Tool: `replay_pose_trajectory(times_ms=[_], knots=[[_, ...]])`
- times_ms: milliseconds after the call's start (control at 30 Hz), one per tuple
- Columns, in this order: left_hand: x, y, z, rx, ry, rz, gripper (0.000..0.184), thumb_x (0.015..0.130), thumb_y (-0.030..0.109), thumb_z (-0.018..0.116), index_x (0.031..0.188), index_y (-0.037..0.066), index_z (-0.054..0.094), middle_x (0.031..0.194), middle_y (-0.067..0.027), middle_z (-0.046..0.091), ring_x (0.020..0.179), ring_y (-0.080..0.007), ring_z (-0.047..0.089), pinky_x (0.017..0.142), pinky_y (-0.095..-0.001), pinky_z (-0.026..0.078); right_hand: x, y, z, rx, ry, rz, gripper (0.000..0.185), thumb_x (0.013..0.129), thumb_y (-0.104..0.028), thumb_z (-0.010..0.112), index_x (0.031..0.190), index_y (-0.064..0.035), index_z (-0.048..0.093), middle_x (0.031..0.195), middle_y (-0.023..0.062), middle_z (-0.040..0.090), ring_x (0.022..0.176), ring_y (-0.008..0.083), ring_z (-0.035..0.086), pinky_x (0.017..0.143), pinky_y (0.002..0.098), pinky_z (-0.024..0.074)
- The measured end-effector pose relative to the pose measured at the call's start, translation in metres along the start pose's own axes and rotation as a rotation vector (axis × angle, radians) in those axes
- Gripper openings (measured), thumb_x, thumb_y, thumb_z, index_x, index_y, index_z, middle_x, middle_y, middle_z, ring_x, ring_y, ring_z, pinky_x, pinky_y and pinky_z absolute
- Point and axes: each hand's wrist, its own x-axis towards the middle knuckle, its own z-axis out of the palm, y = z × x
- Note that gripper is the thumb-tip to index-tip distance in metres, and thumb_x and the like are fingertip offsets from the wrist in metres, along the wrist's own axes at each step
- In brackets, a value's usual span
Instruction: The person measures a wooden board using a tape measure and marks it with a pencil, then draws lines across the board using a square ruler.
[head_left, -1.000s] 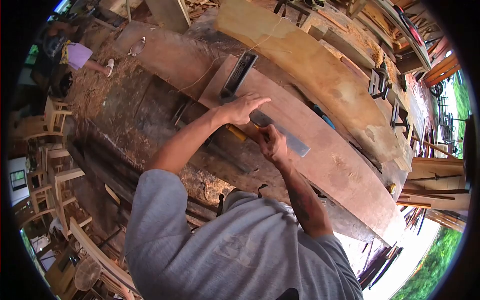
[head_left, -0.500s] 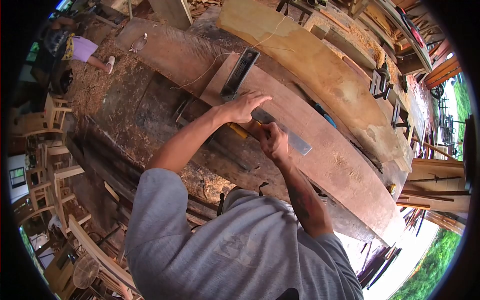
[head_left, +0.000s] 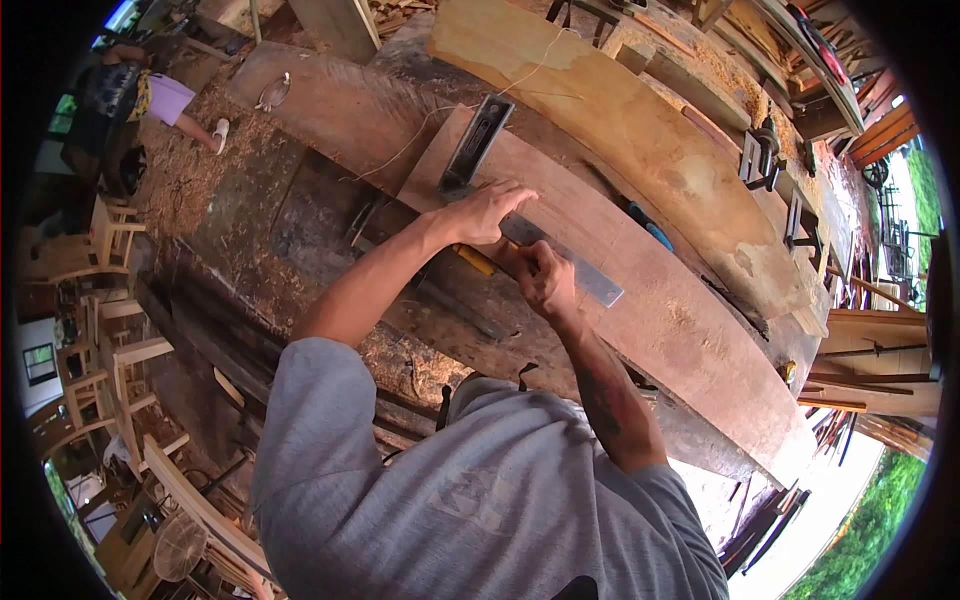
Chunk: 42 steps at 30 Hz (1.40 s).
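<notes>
A metal square with a black handle (head_left: 478, 142) lies across a reddish wooden board (head_left: 660, 290), its silver blade (head_left: 590, 277) running to the right. My left hand (head_left: 487, 214) rests on the square near the corner of handle and blade, fingers stretched out. Beside the blade, my right hand (head_left: 547, 281) is closed in a pinch near the board's edge; what it holds is too small or hidden to name. A yellow object (head_left: 474, 260) shows below my hands, partly covered.
A long yellowish board (head_left: 640, 150) lies beyond the reddish one, with a blue-handled tool (head_left: 652, 228) between them. Metal clamps (head_left: 757, 160) stand at the right. Wooden chair frames (head_left: 115, 235) are at the left. Another person (head_left: 165, 98) is at the upper left.
My right hand has shifted very slightly and its fingers have curled a little. My left hand has stayed on the square.
</notes>
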Motion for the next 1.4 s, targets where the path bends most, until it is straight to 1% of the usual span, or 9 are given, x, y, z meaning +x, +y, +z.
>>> replay_pose_trajectory(times_ms=[400,567,667,767,933,1033,1100,1233,1400], knots=[[0.0,-0.001,-0.001,0.041,-0.047,-0.029,0.07,0.065,-0.018,0.049,0.132,0.002,0.054,0.103,-0.013,0.057,0.099,-0.0323,0.056,0.09,-0.0412,0.048,-0.001,0.001,0.0,-0.018,0.014,0.04,0.019,0.089,-0.015,0.075,0.093,-0.0017,0.063,0.082,0.0195,0.07,0.076,0.0351,0.072,0.066,0.0414,0.055],[0.002,0.014,-0.018,-0.008,-0.146,-0.097,0.071,0.068,-0.017,0.053,0.137,0.003,0.049,0.109,-0.014,0.057,0.105,-0.0315,0.057,0.094,-0.0405,0.048,-0.013,-0.031,-0.034,0.613,0.261,0.412,0.018,0.096,-0.006,0.066,0.112,0.0004,0.067,0.082,0.0134,0.067,0.067,0.0237,0.065,0.065,0.0333,0.0524],[-0.013,0.024,-0.017,-0.058,-0.222,-0.232,0.077,0.075,-0.007,0.074,0.143,0.005,0.042,0.125,-0.0139,0.053,0.115,-0.028,0.056,0.1,-0.0393,0.048,-0.061,-0.016,-0.074,0.24,0.343,0.126,0.02,0.099,0.0,0.059,0.117,-0.0015,0.068,0.086,0.0103,0.059,0.075,0.0156,0.06,0.065,0.0281,0.0492],[-0.04,0.108,-0.039,-0.179,-0.28,-0.295,0.093,0.069,0.008,0.091,0.146,0.007,0.039,0.135,-0.0168,0.05,0.12,-0.028,0.055,0.106,-0.0402,0.047,-0.124,-0.039,-0.123,-0.118,0.453,0.001,0.026,0.096,0.007,0.057,0.119,-0.0001,0.067,0.102,0.0168,0.061,0.081,0.0235,0.062,0.069,0.0311,0.051],[-0.085,0.178,-0.025,-0.141,-0.239,-0.289,0.08,0.075,0.003,0.086,0.142,0.006,0.041,0.123,-0.0135,0.053,0.116,-0.0227,0.058,0.098,-0.0371,0.053,-0.209,-0.059,-0.158,-0.244,0.51,0.045,0.049,0.092,-0.013,0.069,0.135,0.0056,0.055,0.11,0.0205,0.058,0.103,0.0304,0.056,0.089,0.0386,0.0478],[-0.092,0.202,-0.023,-0.355,-0.191,-0.422,0.063,0.084,0.001,0.08,0.135,0.001,0.043,0.109,-0.0109,0.058,0.102,-0.0195,0.065,0.087,-0.0325,0.058,-0.219,-0.073,-0.151,-0.283,0.597,0.062,0.054,0.092,-0.013,0.069,0.14,0.0055,0.05,0.117,0.0205,0.055,0.108,0.0285,0.054,0.093,0.0378,0.0458],[-0.088,0.213,-0.017,-0.825,0.039,-0.624,0.049,0.091,0.003,0.075,0.129,-0.002,0.044,0.098,-0.0102,0.062,0.085,-0.0182,0.07,0.077,-0.0319,0.061,-0.204,-0.066,-0.14,0.114,0.773,0.188,0.059,0.092,-0.013,0.072,0.143,0.0028,0.047,0.122,0.0186,0.052,0.113,0.0264,0.051,0.096,0.0385,0.0441],[-0.069,0.193,0.004,-0.972,0.4,-0.554,0.04,0.092,0.003,0.073,0.12,-0.005,0.047,0.096,-0.0156,0.064,0.071,-0.0223,0.071,0.059,-0.0338,0.06,-0.164,-0.06,-0.115,0.239,0.469,0.352,0.063,0.087,-0.02,0.083,0.139,-0.0016,0.052,0.115,0.016,0.055,0.107,0.0264,0.054,0.096,0.0388,0.0459],[-0.042,0.11,0.03,-1.215,0.547,-0.633,0.041,0.088,0.001,0.075,0.117,-0.008,0.048,0.094,-0.0191,0.065,0.068,-0.0289,0.071,0.057,-0.0389,0.06,-0.15,-0.078,-0.074,-0.082,-0.059,0.111,0.067,0.082,-0.02,0.085,0.136,-0.001,0.051,0.119,0.0247,0.054,0.106,0.0422,0.059,0.092,0.0478,0.0516]])
